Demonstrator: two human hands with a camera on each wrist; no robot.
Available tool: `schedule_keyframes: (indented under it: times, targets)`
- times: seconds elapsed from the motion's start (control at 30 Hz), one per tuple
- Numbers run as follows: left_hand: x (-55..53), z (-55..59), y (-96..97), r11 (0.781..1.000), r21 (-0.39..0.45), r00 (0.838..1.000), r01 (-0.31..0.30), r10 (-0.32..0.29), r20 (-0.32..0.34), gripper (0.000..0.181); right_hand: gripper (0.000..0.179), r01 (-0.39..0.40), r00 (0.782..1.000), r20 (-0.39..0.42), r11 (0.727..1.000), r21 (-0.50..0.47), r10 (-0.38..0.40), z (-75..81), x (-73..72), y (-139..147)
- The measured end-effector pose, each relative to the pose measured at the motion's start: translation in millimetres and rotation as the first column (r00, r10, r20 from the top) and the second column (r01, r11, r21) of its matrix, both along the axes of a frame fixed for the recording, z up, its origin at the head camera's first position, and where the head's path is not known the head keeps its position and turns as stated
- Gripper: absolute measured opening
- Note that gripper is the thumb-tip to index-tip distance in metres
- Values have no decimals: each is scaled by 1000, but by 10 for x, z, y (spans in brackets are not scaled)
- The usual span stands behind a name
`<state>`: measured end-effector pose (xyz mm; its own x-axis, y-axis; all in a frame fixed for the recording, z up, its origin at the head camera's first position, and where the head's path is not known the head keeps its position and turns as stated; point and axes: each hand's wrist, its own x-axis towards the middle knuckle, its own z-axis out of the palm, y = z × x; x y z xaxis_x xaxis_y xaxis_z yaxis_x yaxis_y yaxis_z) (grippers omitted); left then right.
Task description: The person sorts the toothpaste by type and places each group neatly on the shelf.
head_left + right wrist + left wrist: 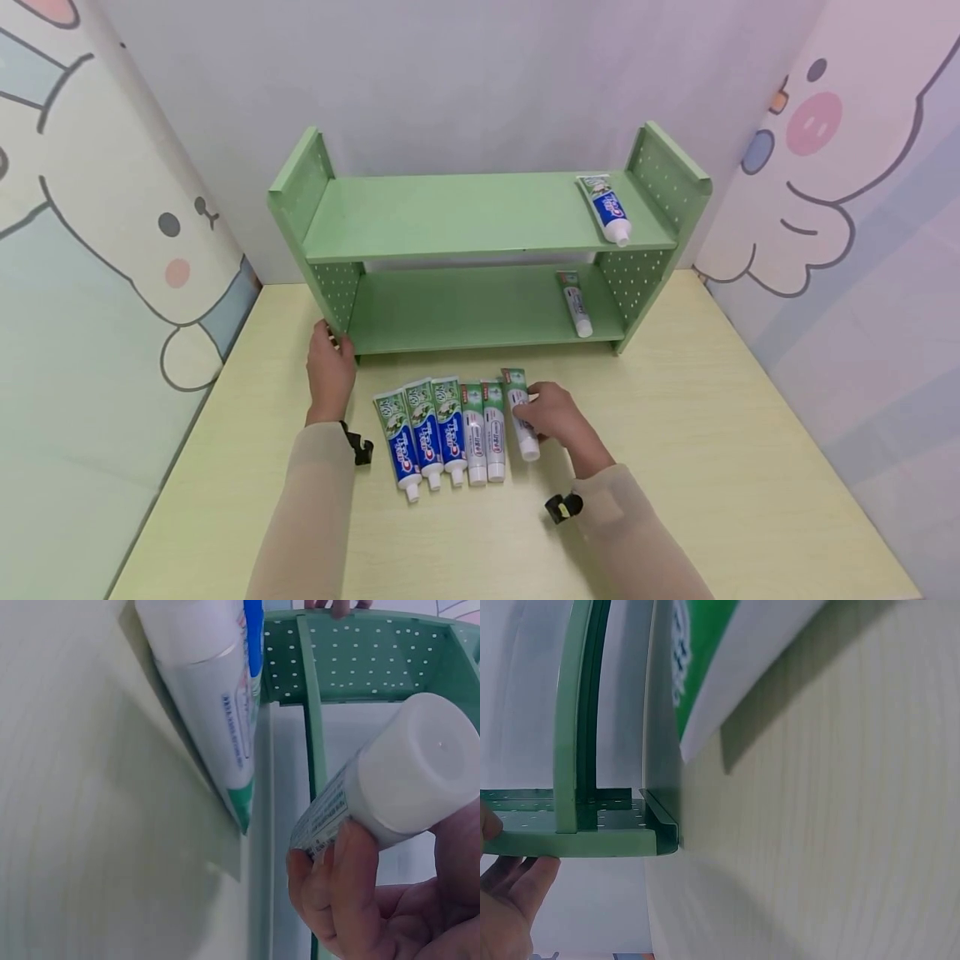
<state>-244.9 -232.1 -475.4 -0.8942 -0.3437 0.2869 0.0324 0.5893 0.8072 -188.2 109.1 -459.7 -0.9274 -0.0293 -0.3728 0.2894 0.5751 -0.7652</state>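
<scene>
My right hand (558,415) grips a white-and-green toothpaste tube (514,385), its white cap towards me; in the right wrist view the held tube (330,814) is off the table, with fingers curled beneath it. My left hand (330,377) holds the lower front edge of the left side panel of a green two-tier shelf (450,218); the left wrist view has the thumb and fingers on either side of that panel (607,843). To the left of the held tube lie three blue-and-green toothpaste tubes (426,433) and two white-and-green ones (474,437).
One blue-and-green tube (606,207) lies on the upper tier at the right. A white-and-green tube (576,304) lies below it on the lower tier. The shelf stands at the back of a pale wooden table (720,467), with cartoon-printed walls (847,167) around.
</scene>
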Motion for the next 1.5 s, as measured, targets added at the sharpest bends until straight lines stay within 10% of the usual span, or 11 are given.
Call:
schedule_keyframes:
  times: [1.5]
  targets:
    - [-6, -11, -5, 1000, -12, 1000, 3, -3, -8, 41, 65, -29, 964, -264, 999, -22, 22, 358, -415, 43]
